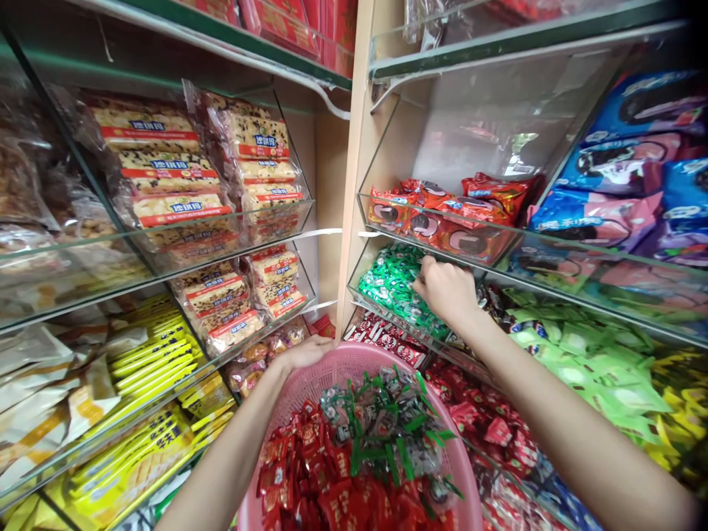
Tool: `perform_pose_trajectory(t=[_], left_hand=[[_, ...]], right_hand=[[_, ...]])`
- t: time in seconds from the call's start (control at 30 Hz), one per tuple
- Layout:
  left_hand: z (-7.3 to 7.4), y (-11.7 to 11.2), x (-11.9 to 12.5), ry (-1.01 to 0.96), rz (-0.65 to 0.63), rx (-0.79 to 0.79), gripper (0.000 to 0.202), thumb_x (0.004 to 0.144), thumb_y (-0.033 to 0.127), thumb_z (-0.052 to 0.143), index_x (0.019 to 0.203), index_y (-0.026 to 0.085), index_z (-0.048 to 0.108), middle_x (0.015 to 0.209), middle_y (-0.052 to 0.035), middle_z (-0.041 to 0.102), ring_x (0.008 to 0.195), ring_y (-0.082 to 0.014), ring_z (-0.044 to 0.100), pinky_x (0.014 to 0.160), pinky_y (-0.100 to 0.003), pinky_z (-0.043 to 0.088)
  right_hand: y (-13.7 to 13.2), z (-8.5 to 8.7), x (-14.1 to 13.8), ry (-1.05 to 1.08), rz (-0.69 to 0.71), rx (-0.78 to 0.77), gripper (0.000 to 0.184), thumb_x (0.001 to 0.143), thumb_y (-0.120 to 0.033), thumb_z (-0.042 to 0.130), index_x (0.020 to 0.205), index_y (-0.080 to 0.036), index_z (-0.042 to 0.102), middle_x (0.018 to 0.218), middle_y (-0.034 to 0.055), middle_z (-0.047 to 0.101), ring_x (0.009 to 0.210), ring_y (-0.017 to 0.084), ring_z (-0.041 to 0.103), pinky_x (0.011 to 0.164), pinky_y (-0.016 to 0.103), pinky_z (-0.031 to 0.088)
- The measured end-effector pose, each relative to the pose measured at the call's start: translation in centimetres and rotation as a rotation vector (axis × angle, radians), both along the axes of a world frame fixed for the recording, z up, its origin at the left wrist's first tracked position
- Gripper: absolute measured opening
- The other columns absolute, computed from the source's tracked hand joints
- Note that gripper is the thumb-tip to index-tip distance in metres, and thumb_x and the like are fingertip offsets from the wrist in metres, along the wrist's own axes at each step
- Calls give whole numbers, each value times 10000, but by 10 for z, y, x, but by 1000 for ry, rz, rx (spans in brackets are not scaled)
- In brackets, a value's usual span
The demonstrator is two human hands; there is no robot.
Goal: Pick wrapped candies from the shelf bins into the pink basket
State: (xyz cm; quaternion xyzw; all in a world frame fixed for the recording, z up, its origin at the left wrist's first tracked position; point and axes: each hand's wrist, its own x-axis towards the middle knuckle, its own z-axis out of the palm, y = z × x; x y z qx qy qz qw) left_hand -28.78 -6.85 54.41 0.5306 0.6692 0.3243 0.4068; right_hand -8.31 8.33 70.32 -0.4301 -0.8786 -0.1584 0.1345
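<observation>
A pink plastic basket (474, 483) is in front of me, holding red-wrapped candies (299, 472) and clear-wrapped candies with green ends (381, 420). My left hand (307, 352) grips its far left rim, the fingers partly out of sight behind it. Up and to the right, my right hand (447, 287) is at a glass bin of small green-wrapped candies (392, 284), touching the right side of the pile. Its fingers are curled closed; whatever lies inside them is hidden.
Glass shelf edges run close above my right hand, with red cookie packs (442, 214) on the shelf over it. Light green packets (597, 361) fill the bin to the right. Wrapped pastry bars (171, 166) and yellow wafer packs (133, 457) stand left. A wooden post (354, 147) divides the shelves.
</observation>
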Motion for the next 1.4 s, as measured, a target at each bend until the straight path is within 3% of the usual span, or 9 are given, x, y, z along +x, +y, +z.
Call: perform_pose_trajectory(t=[0.17,0.37,0.5,0.63,0.73,0.83,1.07,1.2,1.4], left_hand=[[3,-2,0,-6,2,-14,539,770,560,394,879,86,627,858,-72,621,716,-157,515,694,-262,401],[0,-4,-4,31,3,31,473,780,521,392,792,103,613,808,-54,616,726,-156,507,710,-256,392],[3,-7,-5,73,7,50,471,783,526,393,771,110,615,849,-61,631,778,-171,519,779,-266,378],[5,-10,-5,66,-4,46,486,797,512,378,864,103,632,929,-73,641,830,-173,535,816,-266,378],[1,-11,-7,56,-12,61,508,791,522,381,874,90,636,908,-77,643,820,-167,538,809,-256,384],[-4,-10,-9,43,-12,60,529,777,536,400,896,80,639,922,-85,640,804,-169,540,790,-260,395],[-3,-7,-9,-1,19,16,591,775,579,392,975,78,634,932,-83,643,792,-175,553,751,-263,407],[0,-8,-8,-2,26,12,586,766,581,404,956,79,641,874,-73,644,761,-174,543,723,-258,405],[4,-9,-8,12,26,23,549,777,566,390,895,97,650,853,-64,632,761,-165,528,727,-247,396]], right_hand=[[-27,-5,-1,85,273,27,131,829,-228,413,857,-132,497,806,107,619,798,226,545,675,313,318],[-72,-83,-24,-89,974,-369,30,790,-193,495,803,-169,507,808,35,603,778,164,526,710,279,347],[-83,-134,-43,-214,1029,-471,74,738,-182,559,798,-165,520,817,38,611,769,176,542,700,293,373],[-83,-152,-50,-219,1030,-485,139,736,-235,602,830,-161,531,846,50,609,797,191,542,697,300,391],[-80,-136,-48,-135,1045,-435,208,743,-309,621,859,-161,534,918,67,590,885,201,518,759,309,386],[-68,-95,-40,-20,1018,-328,168,815,-317,535,896,-170,535,921,59,573,888,182,497,774,300,374],[-3,0,-24,-113,597,-10,178,833,-193,469,954,-176,598,907,92,538,889,210,485,726,302,377],[30,7,-25,-245,459,-81,325,740,-172,588,1060,-225,599,996,90,504,958,225,508,751,287,397],[57,-4,-35,-267,507,-200,348,741,-190,588,1083,-252,600,1024,84,503,983,216,529,814,278,395]])
